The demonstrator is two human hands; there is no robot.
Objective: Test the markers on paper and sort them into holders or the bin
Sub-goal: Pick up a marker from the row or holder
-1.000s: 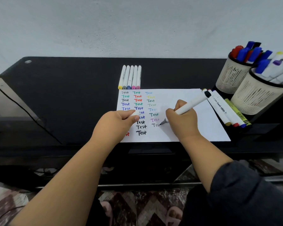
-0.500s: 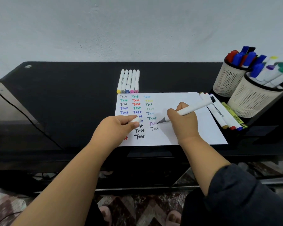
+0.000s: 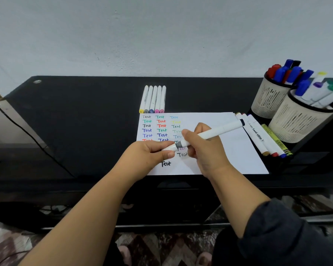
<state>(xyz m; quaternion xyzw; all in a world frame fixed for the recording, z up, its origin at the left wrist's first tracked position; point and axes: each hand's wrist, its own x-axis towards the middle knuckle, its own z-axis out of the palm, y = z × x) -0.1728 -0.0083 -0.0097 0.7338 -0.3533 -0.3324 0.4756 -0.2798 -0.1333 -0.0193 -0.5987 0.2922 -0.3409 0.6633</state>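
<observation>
A white sheet of paper (image 3: 233, 150) lies on the black table, its left part covered with rows of "Test" in several colours. My right hand (image 3: 204, 148) grips a white marker (image 3: 217, 131) with a grey collar, held level just above the paper. My left hand (image 3: 148, 155) pinches the white cap (image 3: 168, 148) and holds it against the marker's tip end. Several white markers (image 3: 154, 99) lie side by side just beyond the paper. More markers (image 3: 261, 138) lie along the paper's right edge. Two cream mesh holders (image 3: 267, 101) (image 3: 296, 121) at the right are full of markers.
The black table (image 3: 75, 116) ends at a front edge near my forearms, with a pale wall behind it. A thin cable (image 3: 33, 135) runs across the left side. Patterned floor and slippers show below. No bin is in view.
My right hand lifted the marker's tip off the paper after writing and turned it level. My left hand left the paper and brought the cap to the tip end.
</observation>
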